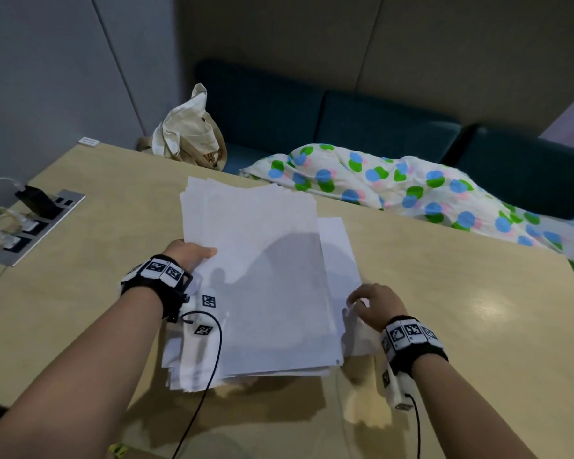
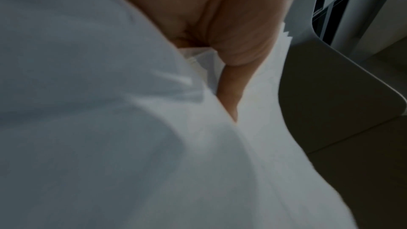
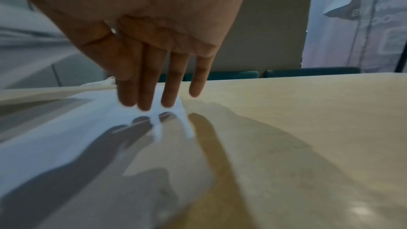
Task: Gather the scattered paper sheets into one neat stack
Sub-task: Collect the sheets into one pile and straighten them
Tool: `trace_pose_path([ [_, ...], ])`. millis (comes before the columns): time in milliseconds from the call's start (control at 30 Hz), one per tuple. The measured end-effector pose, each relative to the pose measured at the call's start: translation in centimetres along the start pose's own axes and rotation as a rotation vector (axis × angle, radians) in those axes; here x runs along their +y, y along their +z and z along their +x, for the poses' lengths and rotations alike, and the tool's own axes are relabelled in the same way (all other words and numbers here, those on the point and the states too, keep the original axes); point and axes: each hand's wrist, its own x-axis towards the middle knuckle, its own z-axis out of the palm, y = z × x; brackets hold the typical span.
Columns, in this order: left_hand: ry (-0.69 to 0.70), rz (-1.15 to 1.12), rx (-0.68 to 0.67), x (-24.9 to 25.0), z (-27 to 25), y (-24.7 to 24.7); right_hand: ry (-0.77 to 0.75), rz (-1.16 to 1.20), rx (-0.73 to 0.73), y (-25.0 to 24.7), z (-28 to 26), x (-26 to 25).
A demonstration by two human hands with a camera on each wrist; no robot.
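A loose stack of white paper sheets (image 1: 256, 276) lies on the light wooden table (image 1: 461, 309), its edges uneven. My left hand (image 1: 193, 255) grips the stack's left edge, thumb on top and fingers underneath; the left wrist view shows the paper (image 2: 110, 128) curving up around my fingers (image 2: 233, 83). One sheet (image 1: 340, 256) sticks out on the right side of the pile. My right hand (image 1: 371, 301) hovers over that sheet's near right corner with straight fingers (image 3: 145, 90) pointing down at the paper (image 3: 88, 137), just touching or barely above it.
A power socket panel (image 1: 34, 226) with plugs and white cables sits in the table at the left. A cream cloth bag (image 1: 193, 130) and a spotted blanket (image 1: 411, 193) lie on the dark bench beyond the far edge.
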Motion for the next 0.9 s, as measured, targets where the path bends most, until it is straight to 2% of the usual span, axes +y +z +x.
trace_pose_path([
  [67, -0.001, 0.046, 0.024, -0.2, -0.2, 0.8, 0.127, 0.038, 0.103, 0.3, 0.7, -0.2],
  [100, -0.008, 0.046, 0.032, -0.5, -0.1, 1.3, 0.222, 0.039, 0.100, 0.5, 1.1, -0.5],
  [167, -0.028, 0.006, 0.044, -1.1, 0.1, 2.0, 0.397, 0.065, 0.013, 1.0, 1.7, -1.5],
  [233, -0.017, 0.000, 0.042, -1.6, -0.2, 2.2, 0.468, 0.167, -0.053, 1.6, 2.0, -2.4],
  [333, 0.029, -0.065, 0.038, -1.5, 0.1, 1.6, 0.428, 0.278, -0.073, 2.2, 2.5, -2.7],
  [433, 0.162, -0.135, 0.058, 0.6, 0.1, 1.0, 0.421, 0.357, -0.076, 2.0, 2.1, -1.8],
  [500, 0.258, -0.179, 0.037, 3.0, -0.9, 0.6, 0.406, 0.450, -0.034, 1.3, 1.6, -1.2],
  [600, 0.354, -0.235, -0.025, 6.1, -3.4, 0.5, 0.281, 0.688, 0.066, -0.7, 1.3, -1.5],
  [700, 0.395, -0.242, -0.103, 8.0, -5.9, 0.9, 0.174, 1.074, 0.010, -3.1, 1.0, -3.4],
  [800, 0.409, -0.270, -0.183, 9.2, -8.2, 1.4, 0.033, 1.277, -0.028, -4.9, 0.5, -5.4],
  [900, 0.389, -0.308, -0.182, 9.7, -8.9, 1.5, 0.077, 1.376, -0.037, -6.2, 0.0, -5.9],
])
